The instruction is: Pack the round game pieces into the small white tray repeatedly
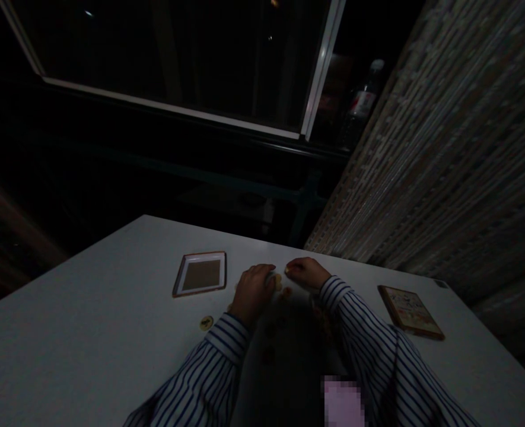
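Note:
My left hand [252, 293] rests on the white table [124, 332], fingers curved and thumb apart from them. Beside its thumb are pale round discs [278, 281], which look like wooden game pieces. To the right, my right hand [306, 273] pinches a small pale disc [288, 270] between thumb and fingertips. An orange-brown disc [286, 292] lies between the two hands. Left of my left wrist is a round disc with a dark mark [206, 323]. Several more discs sit in the shadow between my forearms, hard to make out.
A shallow open box [223, 276] with a brown inside lies at the left back. A flat box or lid with a printed picture [411, 311] lies at the right. Behind the table are a strand curtain [404, 178], a dark window [177, 59] and a bottle [362, 104].

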Demonstrator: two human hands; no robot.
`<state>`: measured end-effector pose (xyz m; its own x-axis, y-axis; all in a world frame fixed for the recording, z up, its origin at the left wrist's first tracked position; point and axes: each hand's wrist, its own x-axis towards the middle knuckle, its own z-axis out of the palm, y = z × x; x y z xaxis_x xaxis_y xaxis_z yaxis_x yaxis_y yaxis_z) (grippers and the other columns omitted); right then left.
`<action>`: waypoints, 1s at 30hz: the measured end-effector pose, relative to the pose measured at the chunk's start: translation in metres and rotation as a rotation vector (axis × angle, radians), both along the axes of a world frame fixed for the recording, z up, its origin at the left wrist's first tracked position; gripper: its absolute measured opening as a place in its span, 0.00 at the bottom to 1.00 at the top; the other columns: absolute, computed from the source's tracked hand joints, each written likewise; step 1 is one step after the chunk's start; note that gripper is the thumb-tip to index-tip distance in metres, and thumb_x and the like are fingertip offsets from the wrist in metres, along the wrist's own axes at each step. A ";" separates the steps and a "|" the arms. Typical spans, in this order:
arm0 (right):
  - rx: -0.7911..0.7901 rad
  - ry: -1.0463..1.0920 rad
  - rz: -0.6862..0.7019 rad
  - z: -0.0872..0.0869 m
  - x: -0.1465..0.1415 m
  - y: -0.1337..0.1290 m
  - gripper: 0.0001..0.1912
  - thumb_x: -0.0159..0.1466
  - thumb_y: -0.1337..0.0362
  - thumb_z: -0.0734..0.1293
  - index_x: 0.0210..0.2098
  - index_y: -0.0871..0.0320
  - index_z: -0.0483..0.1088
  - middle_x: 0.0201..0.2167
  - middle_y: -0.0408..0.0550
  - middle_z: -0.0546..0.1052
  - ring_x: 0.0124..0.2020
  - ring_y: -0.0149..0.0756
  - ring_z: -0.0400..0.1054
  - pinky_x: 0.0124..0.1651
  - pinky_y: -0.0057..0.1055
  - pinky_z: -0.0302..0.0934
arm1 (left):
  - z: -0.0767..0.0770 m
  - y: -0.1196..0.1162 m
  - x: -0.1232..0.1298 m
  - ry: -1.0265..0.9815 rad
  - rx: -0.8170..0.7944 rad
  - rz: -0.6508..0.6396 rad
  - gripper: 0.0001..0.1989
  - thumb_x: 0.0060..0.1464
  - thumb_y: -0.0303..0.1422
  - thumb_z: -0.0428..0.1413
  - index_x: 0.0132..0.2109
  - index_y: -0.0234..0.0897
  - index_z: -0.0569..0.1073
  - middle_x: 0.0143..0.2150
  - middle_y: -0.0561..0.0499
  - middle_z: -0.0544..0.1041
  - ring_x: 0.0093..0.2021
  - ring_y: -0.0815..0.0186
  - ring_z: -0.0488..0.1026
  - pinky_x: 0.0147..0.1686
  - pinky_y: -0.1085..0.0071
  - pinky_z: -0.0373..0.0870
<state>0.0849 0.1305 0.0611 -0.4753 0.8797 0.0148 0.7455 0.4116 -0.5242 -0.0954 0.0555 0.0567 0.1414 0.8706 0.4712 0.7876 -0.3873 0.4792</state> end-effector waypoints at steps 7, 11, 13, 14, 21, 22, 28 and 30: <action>-0.295 0.495 -0.037 0.006 0.010 -0.001 0.18 0.49 0.57 0.67 0.35 0.63 0.72 0.33 0.49 0.76 0.34 0.33 0.68 0.41 0.32 0.60 | -0.007 0.014 0.017 -0.025 0.022 -0.043 0.15 0.50 0.30 0.50 0.46 0.33 0.67 0.43 0.46 0.73 0.44 0.62 0.69 0.46 0.63 0.64; -0.392 0.580 -0.080 0.018 0.008 -0.010 0.21 0.48 0.55 0.68 0.36 0.64 0.72 0.29 0.48 0.75 0.28 0.29 0.66 0.35 0.29 0.59 | -0.010 0.013 0.019 -0.030 0.032 -0.056 0.16 0.50 0.31 0.51 0.47 0.33 0.67 0.44 0.45 0.73 0.44 0.61 0.68 0.46 0.62 0.64; -0.404 0.585 -0.070 0.023 0.006 -0.015 0.21 0.48 0.55 0.68 0.36 0.64 0.72 0.28 0.47 0.75 0.27 0.28 0.65 0.33 0.28 0.58 | -0.010 0.013 0.020 -0.031 0.044 -0.051 0.16 0.50 0.32 0.51 0.46 0.33 0.66 0.43 0.45 0.73 0.44 0.61 0.68 0.45 0.62 0.64; -0.408 0.584 -0.060 0.025 0.005 -0.017 0.20 0.48 0.55 0.68 0.36 0.63 0.72 0.28 0.47 0.75 0.27 0.28 0.64 0.32 0.27 0.58 | -0.010 0.013 0.021 -0.029 0.053 -0.046 0.15 0.50 0.32 0.51 0.46 0.33 0.67 0.43 0.45 0.73 0.43 0.60 0.69 0.44 0.62 0.64; -0.422 0.595 -0.004 0.032 0.001 -0.025 0.20 0.50 0.55 0.67 0.36 0.63 0.72 0.29 0.47 0.75 0.27 0.28 0.64 0.33 0.28 0.58 | -0.006 0.011 0.024 -0.045 0.159 -0.073 0.11 0.54 0.34 0.48 0.42 0.36 0.68 0.39 0.48 0.74 0.40 0.63 0.69 0.42 0.64 0.64; -0.423 0.595 0.004 0.032 0.001 -0.025 0.19 0.50 0.55 0.67 0.36 0.62 0.72 0.29 0.47 0.75 0.27 0.28 0.64 0.34 0.28 0.58 | -0.005 0.011 0.025 -0.047 0.168 -0.069 0.10 0.54 0.34 0.48 0.42 0.37 0.68 0.39 0.48 0.74 0.40 0.63 0.69 0.41 0.64 0.64; -0.404 0.609 0.039 0.033 0.002 -0.027 0.17 0.51 0.56 0.66 0.36 0.61 0.73 0.28 0.45 0.74 0.27 0.28 0.64 0.35 0.28 0.58 | 0.000 0.007 0.026 -0.051 0.168 -0.071 0.11 0.55 0.34 0.45 0.42 0.37 0.68 0.37 0.49 0.74 0.39 0.64 0.69 0.41 0.64 0.63; -0.405 0.613 0.043 0.033 0.002 -0.028 0.17 0.51 0.56 0.65 0.36 0.61 0.73 0.28 0.46 0.74 0.27 0.28 0.64 0.36 0.29 0.59 | 0.001 0.006 0.027 -0.059 0.179 -0.075 0.10 0.56 0.34 0.45 0.41 0.38 0.69 0.37 0.49 0.74 0.39 0.64 0.69 0.40 0.65 0.62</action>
